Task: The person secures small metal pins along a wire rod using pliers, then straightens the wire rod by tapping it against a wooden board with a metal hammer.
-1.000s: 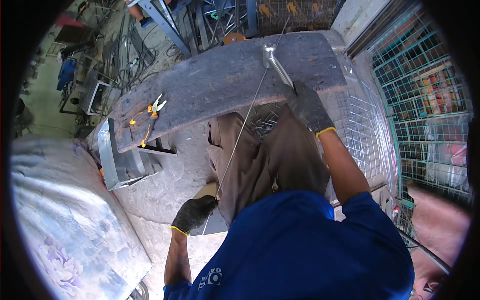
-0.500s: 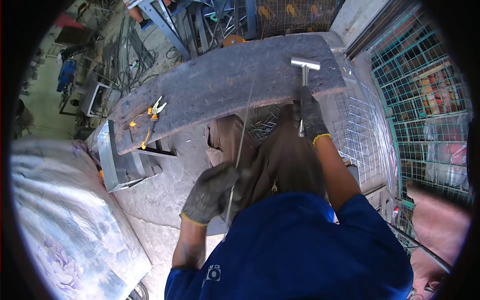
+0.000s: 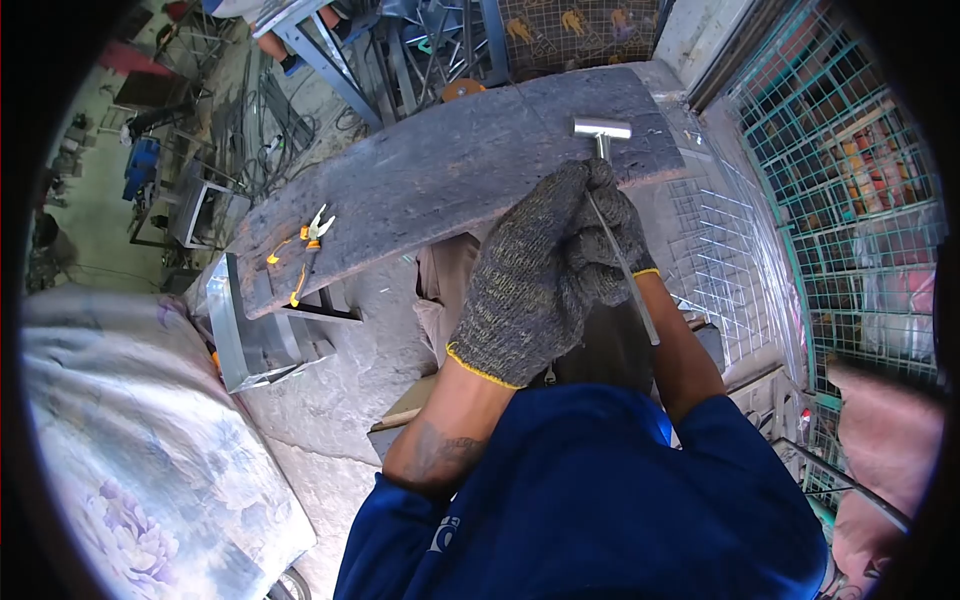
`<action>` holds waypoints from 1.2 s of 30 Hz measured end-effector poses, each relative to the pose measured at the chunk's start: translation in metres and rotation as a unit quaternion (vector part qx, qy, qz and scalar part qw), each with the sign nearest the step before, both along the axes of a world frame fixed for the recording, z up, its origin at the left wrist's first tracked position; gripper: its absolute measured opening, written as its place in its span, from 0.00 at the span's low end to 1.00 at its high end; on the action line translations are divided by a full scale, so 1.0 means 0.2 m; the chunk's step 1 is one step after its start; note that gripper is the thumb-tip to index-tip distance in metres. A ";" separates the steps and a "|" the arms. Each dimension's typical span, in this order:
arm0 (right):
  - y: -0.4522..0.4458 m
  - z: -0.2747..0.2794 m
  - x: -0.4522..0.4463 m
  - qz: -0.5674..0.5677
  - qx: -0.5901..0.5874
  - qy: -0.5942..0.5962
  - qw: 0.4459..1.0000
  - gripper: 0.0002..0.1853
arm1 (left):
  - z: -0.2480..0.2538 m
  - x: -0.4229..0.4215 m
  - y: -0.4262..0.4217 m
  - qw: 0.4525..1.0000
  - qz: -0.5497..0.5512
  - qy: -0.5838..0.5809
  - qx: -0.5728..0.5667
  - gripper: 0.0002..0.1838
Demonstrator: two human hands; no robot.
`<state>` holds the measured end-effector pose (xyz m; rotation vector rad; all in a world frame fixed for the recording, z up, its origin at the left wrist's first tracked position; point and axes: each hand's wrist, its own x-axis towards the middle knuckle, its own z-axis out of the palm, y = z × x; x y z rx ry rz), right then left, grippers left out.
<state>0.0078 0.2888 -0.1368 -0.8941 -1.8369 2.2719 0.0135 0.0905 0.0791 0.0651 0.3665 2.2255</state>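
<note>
My left hand (image 3: 525, 270), in a dark knitted glove with a yellow cuff, is closed on a thin metal rod (image 3: 628, 275) that slants down to the right. Touching it is my right hand (image 3: 615, 225), gloved alike, wrapped round the handle of a hammer. The shiny hammer (image 3: 602, 128) has its head up, above the dark board (image 3: 430, 170). Pliers with orange handles (image 3: 312, 245) lie on the board's left end. The left glove hides part of the right hand and of the rod.
A metal channel piece (image 3: 235, 320) stands under the board's left end. A flowered cloth (image 3: 150, 430) covers something at the left. Green wire mesh (image 3: 840, 190) rises at the right, with wire grids (image 3: 725, 250) beside it. Another person's leg (image 3: 275, 45) shows at the top.
My left hand has come up and right from near my lap to meet my right hand. The rod, formerly long across my lap and the board, now shows slanting below the hands.
</note>
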 end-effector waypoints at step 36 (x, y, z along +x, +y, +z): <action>0.33 0.68 0.71 -0.099 0.310 -0.024 0.945 0.17 | -0.87 -0.08 0.30 0.779 -0.203 0.480 -0.347 0.16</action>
